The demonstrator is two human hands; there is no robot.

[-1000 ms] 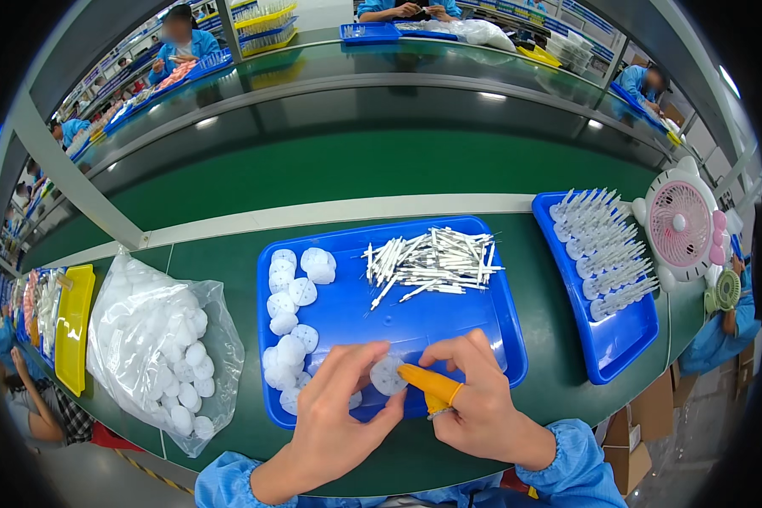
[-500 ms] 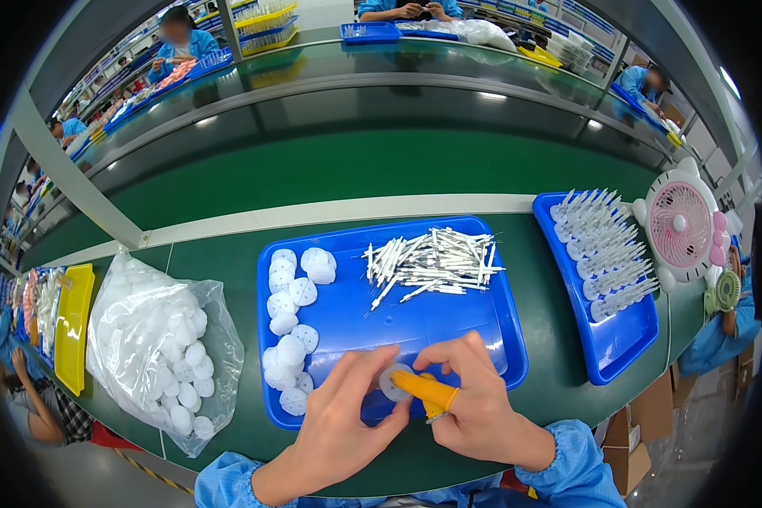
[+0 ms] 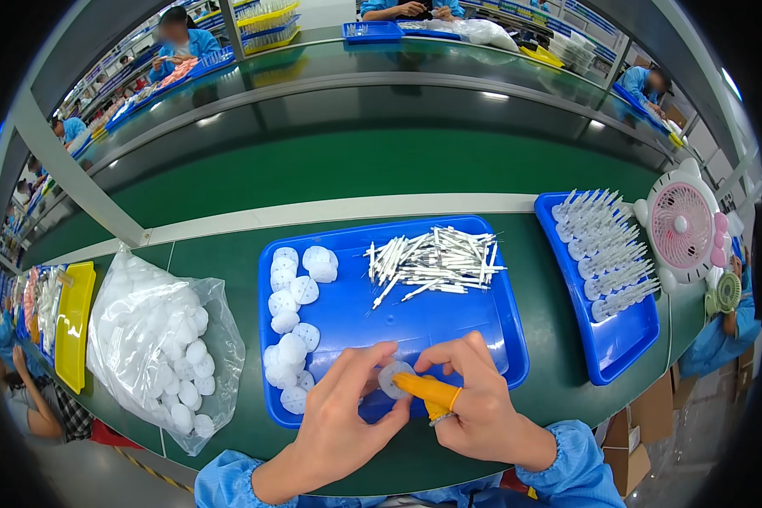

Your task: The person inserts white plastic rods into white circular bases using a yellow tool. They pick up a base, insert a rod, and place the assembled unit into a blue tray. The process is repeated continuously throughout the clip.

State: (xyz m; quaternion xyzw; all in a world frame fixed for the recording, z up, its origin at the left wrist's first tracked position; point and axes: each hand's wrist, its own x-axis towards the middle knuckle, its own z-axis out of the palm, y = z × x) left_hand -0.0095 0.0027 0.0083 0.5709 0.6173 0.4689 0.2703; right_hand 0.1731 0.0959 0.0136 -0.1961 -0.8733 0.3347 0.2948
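Observation:
Over the near edge of the blue tray (image 3: 372,326), my left hand (image 3: 337,422) is closed round a small translucent white plastic disc (image 3: 391,381), thumb and fingers at its rim. My right hand (image 3: 481,413) meets the same disc from the right, its yellow-covered finger (image 3: 427,391) pressed on the face. The fingertips below the disc are partly hidden. Along the tray's left side lie several similar white discs (image 3: 306,289), some stacked, with small holes in them. A loose pile of thin white sticks (image 3: 432,261) with dark fine tips fills the tray's upper right.
To the left, a clear plastic bag (image 3: 157,339) spills white discs, beside a yellow tray (image 3: 76,326). At right, another blue tray (image 3: 618,347) holds rows of discs with sticks upright in them. A pink-and-white fan (image 3: 681,224) stands behind it. Co-workers sit across the green bench (image 3: 347,157).
Both hands stay nearly in place round the disc, with only a slight shift of the disc and fingers. The trays, bag and piles keep their places.

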